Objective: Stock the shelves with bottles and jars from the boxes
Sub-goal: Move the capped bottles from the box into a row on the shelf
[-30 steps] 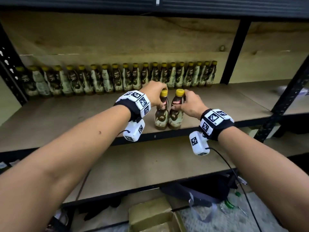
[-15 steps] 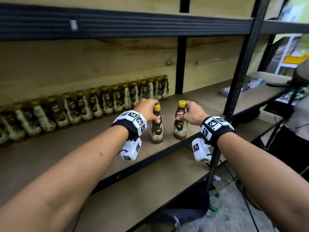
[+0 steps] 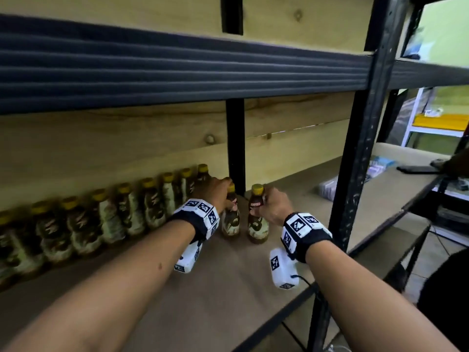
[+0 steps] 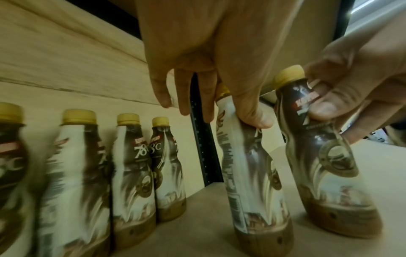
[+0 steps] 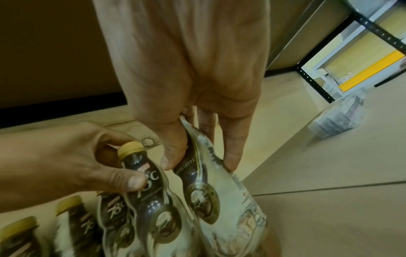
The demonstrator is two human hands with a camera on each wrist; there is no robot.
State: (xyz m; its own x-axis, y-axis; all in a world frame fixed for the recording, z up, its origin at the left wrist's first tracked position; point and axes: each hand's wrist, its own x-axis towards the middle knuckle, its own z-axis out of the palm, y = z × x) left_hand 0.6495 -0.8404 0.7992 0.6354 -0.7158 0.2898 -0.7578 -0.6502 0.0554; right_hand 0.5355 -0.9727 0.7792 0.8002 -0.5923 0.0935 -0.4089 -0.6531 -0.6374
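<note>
Brown board shelf [image 3: 228, 288], black metal frame. A row of gold-capped bottles [image 3: 106, 217] is stood along its back wall, left of the black upright [image 3: 236, 148]. Two more bottles [image 3: 245, 222] are stood in front of that upright. A wrapped packet [image 3: 328, 188] is seen right of it.

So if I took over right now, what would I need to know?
Left hand grips one bottle by the neck; right hand grips another.
Both bottles stand on the shelf board, just in front of the right end of the back row.
Done: a long row is stocked.
Left: slide these two into line, let go, fetch more.
</note>
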